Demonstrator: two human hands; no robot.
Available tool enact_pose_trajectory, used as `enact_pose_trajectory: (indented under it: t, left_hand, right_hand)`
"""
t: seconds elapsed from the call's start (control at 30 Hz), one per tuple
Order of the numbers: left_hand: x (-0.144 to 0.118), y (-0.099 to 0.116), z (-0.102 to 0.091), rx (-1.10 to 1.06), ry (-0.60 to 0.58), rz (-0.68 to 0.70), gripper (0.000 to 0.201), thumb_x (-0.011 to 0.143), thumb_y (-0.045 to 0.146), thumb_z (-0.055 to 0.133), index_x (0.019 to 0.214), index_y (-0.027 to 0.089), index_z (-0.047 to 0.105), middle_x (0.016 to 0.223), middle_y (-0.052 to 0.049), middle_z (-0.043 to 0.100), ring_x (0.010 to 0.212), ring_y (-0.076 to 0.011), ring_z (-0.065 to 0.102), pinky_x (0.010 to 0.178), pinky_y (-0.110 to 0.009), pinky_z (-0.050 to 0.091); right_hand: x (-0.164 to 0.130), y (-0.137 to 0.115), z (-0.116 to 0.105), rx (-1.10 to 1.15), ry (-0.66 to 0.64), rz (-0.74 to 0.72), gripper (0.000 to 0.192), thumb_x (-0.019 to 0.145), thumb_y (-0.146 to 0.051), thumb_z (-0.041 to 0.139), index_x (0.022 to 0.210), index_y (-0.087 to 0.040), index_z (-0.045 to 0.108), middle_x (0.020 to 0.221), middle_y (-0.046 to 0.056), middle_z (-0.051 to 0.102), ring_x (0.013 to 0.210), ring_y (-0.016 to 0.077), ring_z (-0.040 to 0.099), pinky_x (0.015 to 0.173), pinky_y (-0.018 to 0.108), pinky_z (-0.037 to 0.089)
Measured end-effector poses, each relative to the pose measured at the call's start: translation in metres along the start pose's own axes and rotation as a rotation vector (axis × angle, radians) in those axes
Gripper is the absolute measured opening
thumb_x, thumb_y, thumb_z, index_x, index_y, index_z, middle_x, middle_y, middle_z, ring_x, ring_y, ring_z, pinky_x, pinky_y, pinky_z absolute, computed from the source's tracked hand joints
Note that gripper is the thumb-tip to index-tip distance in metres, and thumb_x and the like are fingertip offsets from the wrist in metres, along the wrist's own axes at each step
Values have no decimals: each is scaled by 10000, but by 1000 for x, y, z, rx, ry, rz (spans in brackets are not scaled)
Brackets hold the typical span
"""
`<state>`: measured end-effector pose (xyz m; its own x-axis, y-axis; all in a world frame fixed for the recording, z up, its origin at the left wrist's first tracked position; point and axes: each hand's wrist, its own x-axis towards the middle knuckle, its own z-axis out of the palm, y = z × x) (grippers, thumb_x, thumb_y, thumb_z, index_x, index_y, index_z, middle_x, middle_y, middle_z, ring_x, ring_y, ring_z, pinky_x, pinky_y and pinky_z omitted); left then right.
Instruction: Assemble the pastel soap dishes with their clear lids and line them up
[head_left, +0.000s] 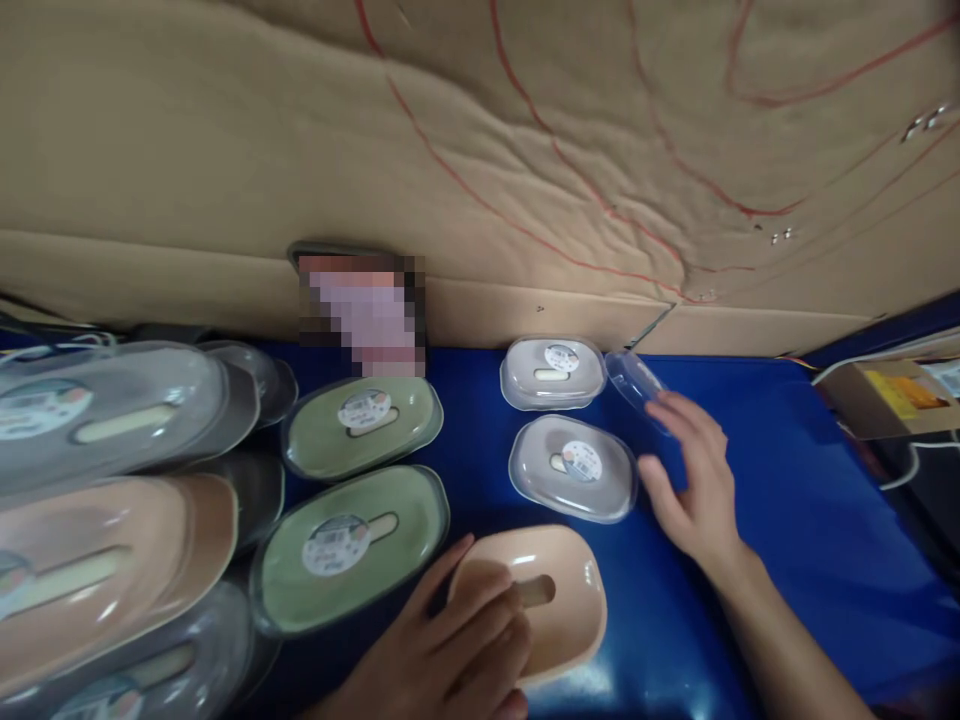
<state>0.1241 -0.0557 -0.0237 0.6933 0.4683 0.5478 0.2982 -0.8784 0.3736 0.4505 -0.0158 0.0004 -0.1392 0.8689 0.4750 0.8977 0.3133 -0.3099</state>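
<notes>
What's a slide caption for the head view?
Left hand rests on a lidless peach dish; right hand touches a clear lid.

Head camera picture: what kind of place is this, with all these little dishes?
Probably a packing or assembly bench in a small workshop. Many alike lidded dishes lie in rows on a blue table, with stacks at the left. A cardboard wall stands behind. The left hand rests on a peach dish.

The peach dish (559,600) is seen to be smooth, glossy plastic, and the clear lid (634,385) is thin transparent plastic (glints are caught on both). The bench (787,520) is covered in a shiny blue sheet, backed by matt, creased cardboard (450,130).
</notes>
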Motion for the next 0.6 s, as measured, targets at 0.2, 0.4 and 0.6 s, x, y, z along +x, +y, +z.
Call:
enact_pose_trajectory:
  t: [0.2, 0.4, 0.6]
  left_hand:
    - [-5, 4, -7, 97, 41, 33, 165, 1065, 152, 618, 1185, 208, 717, 1285, -53, 764, 1413, -209, 594, 1367, -585, 182]
    - [-12, 9, -17, 136, -187, 205, 122, 1034, 223, 687, 1120, 269, 760, 1136, 30, 745, 1077, -160, 639, 1156, -357, 459]
    - [-11, 8, -7, 174, -207, 183, 228, 1107, 268, 556, 1224, 237, 749, 1283, -10, 731, 1199, -214, 600, 1101, -385, 445]
  right_hand:
    - [-5, -35, -4, 20, -217, -328, 477, 1046, -323, 686, 1495, -205, 578, 1524, 152, 645, 1455, 319, 567, 1174, 519, 439]
    - [-6, -18, -12, 15, 11, -205, 458, 1018, -49, 626, 1435, -238, 622, 1231, 77, 793, 1094, 213, 739, 920, 370, 544]
    - [-6, -52, -23, -24, -165, -325, 292, 1043, -273, 694, 1328, -209, 693, 1207, 87, 792, 1137, 257, 717, 1011, 426, 505]
